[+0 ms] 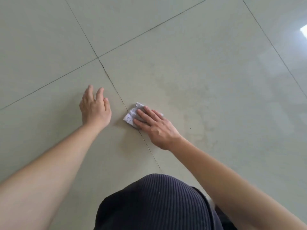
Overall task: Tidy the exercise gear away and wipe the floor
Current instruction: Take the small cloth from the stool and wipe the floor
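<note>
A small folded grey-white cloth (132, 113) lies on the pale tiled floor (199, 63), right on a grout line. My right hand (154, 125) presses flat on it with straight fingers and covers its near half. My left hand (94, 108) hovers just left of the cloth with relaxed, slightly spread fingers, holding nothing. No exercise gear is in view.
Dark grout lines cross the floor and meet at a corner (98, 57) beyond my left hand. Faint streaks (196, 117) mark the tile right of the cloth. My knee in dark ribbed fabric (157, 203) fills the bottom centre. A bright reflection (303, 31) shows at the right edge.
</note>
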Tool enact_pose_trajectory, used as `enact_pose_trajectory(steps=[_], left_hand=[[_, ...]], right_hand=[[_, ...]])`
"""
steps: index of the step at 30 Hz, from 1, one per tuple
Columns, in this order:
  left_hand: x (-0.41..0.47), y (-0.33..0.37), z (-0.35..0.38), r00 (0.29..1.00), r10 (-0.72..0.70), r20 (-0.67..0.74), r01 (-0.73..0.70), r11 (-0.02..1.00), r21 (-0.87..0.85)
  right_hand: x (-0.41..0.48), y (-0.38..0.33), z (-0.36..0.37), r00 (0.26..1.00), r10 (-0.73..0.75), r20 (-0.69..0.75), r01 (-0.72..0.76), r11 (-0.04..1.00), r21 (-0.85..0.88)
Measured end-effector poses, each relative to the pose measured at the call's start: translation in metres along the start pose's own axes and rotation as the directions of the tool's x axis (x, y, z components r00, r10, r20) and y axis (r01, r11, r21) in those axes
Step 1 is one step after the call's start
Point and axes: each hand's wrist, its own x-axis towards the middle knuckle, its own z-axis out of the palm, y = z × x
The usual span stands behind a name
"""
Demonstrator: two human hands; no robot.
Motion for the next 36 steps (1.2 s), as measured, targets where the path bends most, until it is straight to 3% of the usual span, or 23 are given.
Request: enact_pose_trajectory(steps=[1,3,6,9,10,11,14,16,19,21,23,26,28,30,33,36], left_hand=[[0.004,-0.001,0.001,1.000,-0.015,0.021,0.015,0.999,0.030],[0.014,-0.004,0.004,0.997,-0.049,0.059,0.044,0.996,0.076],[0.033,-0.011,0.004,0.991,-0.089,0.096,0.079,0.992,0.101],[0.041,-0.019,0.010,0.971,-0.116,0.208,0.092,0.988,0.121],[0.041,-0.021,0.012,0.965,-0.117,0.235,0.091,0.989,0.117],[0.040,-0.022,0.015,0.962,-0.118,0.248,0.093,0.990,0.110],[0.041,-0.024,0.018,0.961,-0.123,0.246,0.101,0.990,0.099],[0.039,-0.022,0.018,0.965,-0.115,0.237,0.095,0.991,0.093],[0.037,-0.023,0.021,0.975,-0.093,0.203,0.078,0.993,0.083],[0.036,-0.025,0.023,0.979,-0.088,0.182,0.069,0.992,0.107],[0.037,-0.026,0.023,0.978,-0.092,0.189,0.070,0.991,0.118],[0.040,-0.026,0.021,0.972,-0.089,0.216,0.067,0.992,0.110],[0.041,-0.026,0.020,0.966,-0.094,0.242,0.071,0.992,0.105],[0.040,-0.027,0.019,0.961,-0.104,0.255,0.078,0.991,0.109],[0.040,-0.027,0.019,0.961,-0.103,0.256,0.078,0.991,0.105],[0.040,-0.025,0.021,0.962,-0.112,0.248,0.089,0.991,0.104]], right_hand=[[0.007,0.020,-0.008,0.999,0.022,-0.036,-0.023,1.000,-0.021],[0.021,0.064,-0.035,0.967,0.234,-0.101,-0.233,0.972,0.020],[0.034,0.117,-0.072,0.770,0.621,-0.147,-0.604,0.783,0.146],[0.047,0.122,-0.082,0.591,0.797,-0.120,-0.763,0.601,0.238],[0.052,0.111,-0.077,0.597,0.793,-0.123,-0.760,0.608,0.229],[0.057,0.093,-0.069,0.648,0.749,-0.135,-0.721,0.661,0.207],[0.071,0.026,-0.039,0.901,0.419,-0.114,-0.402,0.904,0.142],[0.078,0.000,-0.027,0.972,0.228,-0.053,-0.222,0.969,0.106],[0.099,0.020,-0.031,0.993,0.084,-0.078,-0.080,0.995,0.054],[0.117,0.051,-0.042,0.984,0.119,-0.129,-0.114,0.993,0.042],[0.136,0.082,-0.059,0.932,0.311,-0.188,-0.300,0.950,0.088],[0.162,0.110,-0.083,0.751,0.632,-0.191,-0.596,0.773,0.215],[0.180,0.103,-0.085,0.664,0.732,-0.155,-0.697,0.680,0.227],[0.197,0.074,-0.078,0.717,0.682,-0.145,-0.656,0.730,0.192],[0.218,0.019,-0.061,0.923,0.372,-0.101,-0.356,0.923,0.144],[0.228,-0.001,-0.050,0.993,0.117,-0.016,-0.116,0.993,0.034]])
